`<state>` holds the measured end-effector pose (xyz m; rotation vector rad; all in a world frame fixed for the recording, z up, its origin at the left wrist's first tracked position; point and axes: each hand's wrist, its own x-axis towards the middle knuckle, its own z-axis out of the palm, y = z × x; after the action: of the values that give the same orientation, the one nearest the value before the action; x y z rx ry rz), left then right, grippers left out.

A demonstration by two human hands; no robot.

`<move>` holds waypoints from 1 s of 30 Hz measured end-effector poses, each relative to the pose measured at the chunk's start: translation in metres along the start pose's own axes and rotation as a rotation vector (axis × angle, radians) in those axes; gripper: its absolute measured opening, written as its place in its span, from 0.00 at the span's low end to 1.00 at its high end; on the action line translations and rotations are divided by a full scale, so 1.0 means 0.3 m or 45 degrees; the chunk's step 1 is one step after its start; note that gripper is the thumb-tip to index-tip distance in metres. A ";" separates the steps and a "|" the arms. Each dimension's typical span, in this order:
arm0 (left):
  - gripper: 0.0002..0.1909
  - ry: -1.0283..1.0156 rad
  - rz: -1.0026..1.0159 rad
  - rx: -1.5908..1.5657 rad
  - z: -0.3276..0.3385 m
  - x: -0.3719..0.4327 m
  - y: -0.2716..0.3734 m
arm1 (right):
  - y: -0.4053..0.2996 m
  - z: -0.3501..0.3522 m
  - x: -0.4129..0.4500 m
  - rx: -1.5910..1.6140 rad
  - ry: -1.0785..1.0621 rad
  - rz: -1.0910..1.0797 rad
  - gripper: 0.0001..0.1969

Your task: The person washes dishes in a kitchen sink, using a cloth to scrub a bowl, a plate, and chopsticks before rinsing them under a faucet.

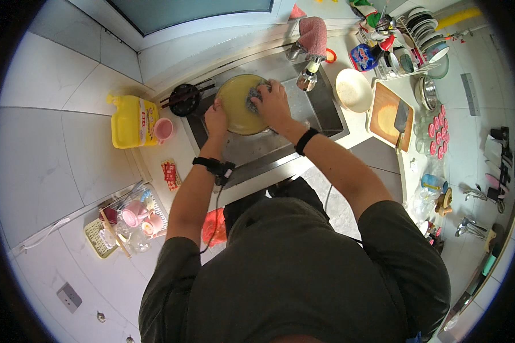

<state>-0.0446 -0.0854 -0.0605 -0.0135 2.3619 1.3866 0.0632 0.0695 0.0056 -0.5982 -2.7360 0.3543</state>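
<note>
Over the stainless steel sink (257,155) I see a round yellowish pan lid or shallow basin (236,103); which of the two I cannot tell. My left hand (216,120) grips its left rim, thumb on the face and the fingers hidden beneath. A grey scouring pad (254,97), which looks like steel wool, is under the fingers of my right hand (275,105) and pressed on the right part of the yellowish surface. The chrome faucet (307,79), with a pink cloth (312,36) draped over it, stands just right of my right hand.
Left of the sink are a black bowl (184,99) with chopsticks, a yellow jug (131,122) and a pink cup (163,128). To the right stand a cream bowl (352,90), a cutting board (382,115) with a cleaver (401,116), a blue spray bottle (364,58) and a dish rack (412,70).
</note>
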 end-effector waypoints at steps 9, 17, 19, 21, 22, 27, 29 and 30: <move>0.24 0.079 -0.095 -0.340 0.063 -0.198 0.111 | -0.036 -0.035 0.005 0.297 -0.222 0.114 0.17; 0.26 -0.029 -0.049 -0.373 -0.005 -0.167 0.018 | 0.073 -0.010 -0.095 0.314 -0.485 -0.310 0.16; 0.26 -0.093 -0.024 -0.214 0.003 -0.186 0.017 | 0.064 -0.009 -0.083 0.255 -0.526 -0.136 0.16; 0.27 -0.128 0.146 0.051 0.033 -0.200 0.027 | -0.035 0.015 -0.039 0.138 -0.173 -0.308 0.16; 0.27 -0.129 0.149 0.054 0.036 -0.196 0.014 | -0.035 0.020 -0.058 0.139 -0.170 -0.306 0.16; 0.27 -0.126 0.182 -0.053 0.009 -0.186 -0.005 | 0.072 -0.036 -0.164 0.121 -0.713 -0.687 0.17; 0.27 -0.167 0.294 -0.056 0.010 -0.181 -0.033 | 0.032 -0.090 -0.099 0.174 -0.704 -0.773 0.17; 0.27 -0.211 0.414 -0.061 0.020 -0.179 -0.036 | 0.023 -0.103 -0.057 0.223 -0.687 -0.854 0.17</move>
<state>0.0090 -0.0960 -0.0536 0.4726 2.2618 1.5226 0.0916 0.0733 0.0277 0.5422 -3.1289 0.6365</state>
